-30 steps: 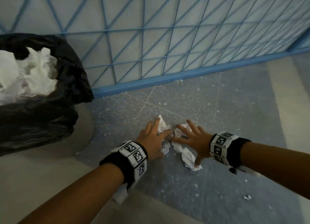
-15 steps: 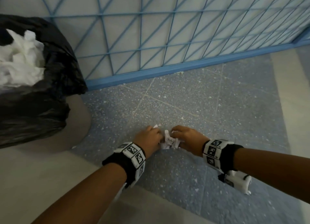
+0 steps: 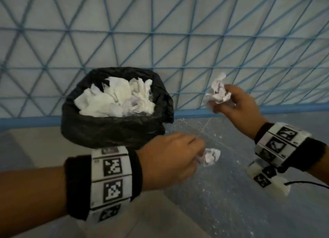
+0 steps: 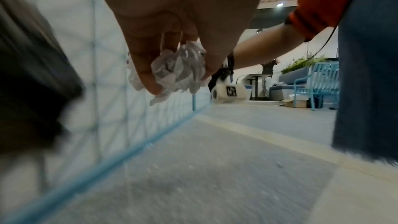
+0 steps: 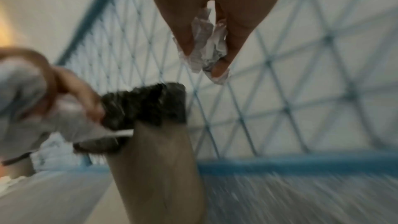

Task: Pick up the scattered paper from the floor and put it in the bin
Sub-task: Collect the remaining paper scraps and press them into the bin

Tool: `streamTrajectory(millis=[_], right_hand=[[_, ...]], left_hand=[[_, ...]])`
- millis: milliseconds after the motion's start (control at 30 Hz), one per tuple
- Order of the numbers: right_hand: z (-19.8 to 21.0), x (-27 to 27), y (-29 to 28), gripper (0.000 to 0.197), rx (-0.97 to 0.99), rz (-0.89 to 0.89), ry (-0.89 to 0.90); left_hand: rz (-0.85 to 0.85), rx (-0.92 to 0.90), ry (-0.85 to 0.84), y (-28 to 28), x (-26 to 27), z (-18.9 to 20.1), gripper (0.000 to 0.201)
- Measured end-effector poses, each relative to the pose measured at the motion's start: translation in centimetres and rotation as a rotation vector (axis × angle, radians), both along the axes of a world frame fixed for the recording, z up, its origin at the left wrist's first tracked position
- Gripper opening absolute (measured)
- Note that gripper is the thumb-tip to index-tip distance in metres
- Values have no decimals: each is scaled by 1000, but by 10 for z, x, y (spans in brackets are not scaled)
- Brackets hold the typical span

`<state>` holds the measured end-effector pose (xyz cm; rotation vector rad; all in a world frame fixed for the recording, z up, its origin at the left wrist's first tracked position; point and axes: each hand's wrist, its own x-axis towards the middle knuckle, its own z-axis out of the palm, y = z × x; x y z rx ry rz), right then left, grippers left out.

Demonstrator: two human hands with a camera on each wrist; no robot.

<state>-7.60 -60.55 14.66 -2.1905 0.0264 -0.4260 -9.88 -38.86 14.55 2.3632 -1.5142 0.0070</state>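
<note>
Now both hands grip paper wads, left hand (image 3: 169,157) & right hand (image 3: 236,105); next: carry to bin (image 3: 110,129), frame centre-left, let go.

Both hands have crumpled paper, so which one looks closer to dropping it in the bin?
Probably the left hand: its paper wad hangs beside the bin. The right hand is farther off.

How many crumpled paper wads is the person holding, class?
2: one wad pinched in the left hand, one wad in the right hand. More paper fills the bin.
</note>
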Motion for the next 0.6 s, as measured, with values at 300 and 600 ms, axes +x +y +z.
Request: streamTrajectory(millis=[300,600], right_hand=[[47,89,137,41,-584,372,28],[15,79,176,78,-614,622,293]], left_hand=[[716,20,-51,103,103,55,27],[643,298,340,115,104,30,36]])
